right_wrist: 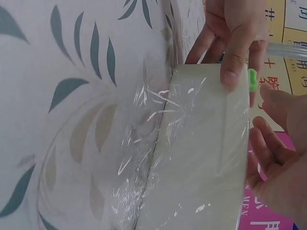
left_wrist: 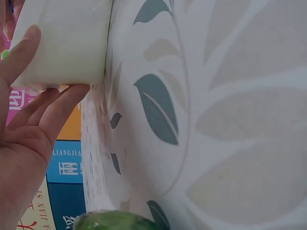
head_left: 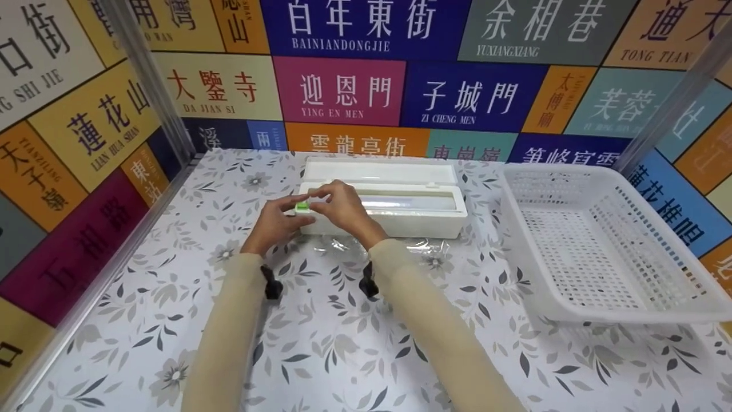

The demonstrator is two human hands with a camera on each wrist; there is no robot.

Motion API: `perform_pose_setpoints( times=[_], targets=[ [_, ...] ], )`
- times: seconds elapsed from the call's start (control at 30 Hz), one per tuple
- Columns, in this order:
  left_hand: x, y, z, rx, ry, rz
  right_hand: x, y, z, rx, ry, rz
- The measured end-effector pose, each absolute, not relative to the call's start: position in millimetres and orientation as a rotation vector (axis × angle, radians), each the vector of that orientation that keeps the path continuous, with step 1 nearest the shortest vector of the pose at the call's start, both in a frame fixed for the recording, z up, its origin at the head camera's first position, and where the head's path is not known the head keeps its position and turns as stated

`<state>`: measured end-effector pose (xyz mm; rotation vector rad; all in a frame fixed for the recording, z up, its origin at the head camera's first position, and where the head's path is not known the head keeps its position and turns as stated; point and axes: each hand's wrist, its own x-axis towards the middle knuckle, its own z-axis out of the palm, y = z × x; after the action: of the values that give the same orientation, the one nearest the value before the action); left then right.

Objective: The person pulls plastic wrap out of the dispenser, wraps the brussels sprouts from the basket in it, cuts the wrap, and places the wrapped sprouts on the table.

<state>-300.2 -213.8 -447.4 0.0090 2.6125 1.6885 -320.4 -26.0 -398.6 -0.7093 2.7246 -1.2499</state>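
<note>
A white cling film dispenser box [head_left: 394, 224] lies with its lid [head_left: 380, 170] raised, and a roll of clear film [head_left: 400, 202] shows inside. My left hand [head_left: 275, 223] grips the box's left end, thumb on the front wall and fingers around the end. A small green slide cutter [right_wrist: 253, 80] sits on the front rim at that end. Over the rim reaches my right hand [head_left: 343, 209], its thumb tip close beside the cutter and its fingers bent loosely behind the front wall. Clear film [right_wrist: 139, 143] hangs over the front and crumples on the tablecloth.
A white perforated plastic basket [head_left: 606, 315] stands to the right. The tablecloth [head_left: 320, 355] has a grey leaf print. Colourful panels with Chinese lettering [head_left: 343, 91] rise behind and at both sides. Black straps [head_left: 369, 280] sit at both wrists.
</note>
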Motion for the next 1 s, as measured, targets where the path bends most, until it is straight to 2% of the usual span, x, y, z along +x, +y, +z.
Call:
perform_pose_setpoints(
  times=[0.33,0.7,1.0],
  targets=[
    [-295.8,-211.9,-449.6,-0.044,2.629,1.695,-317.7,-44.8,-406.0,-0.59,2.878,-1.13],
    [-296.4,-211.0,-451.4,-0.038,2.671,1.707,-321.7,-40.4,-401.0,-0.698,2.973,-0.931],
    [-297.9,-210.1,-453.1,-0.083,2.665,1.701,-322.1,-33.0,-396.2,-0.658,3.074,-0.802]
  ],
)
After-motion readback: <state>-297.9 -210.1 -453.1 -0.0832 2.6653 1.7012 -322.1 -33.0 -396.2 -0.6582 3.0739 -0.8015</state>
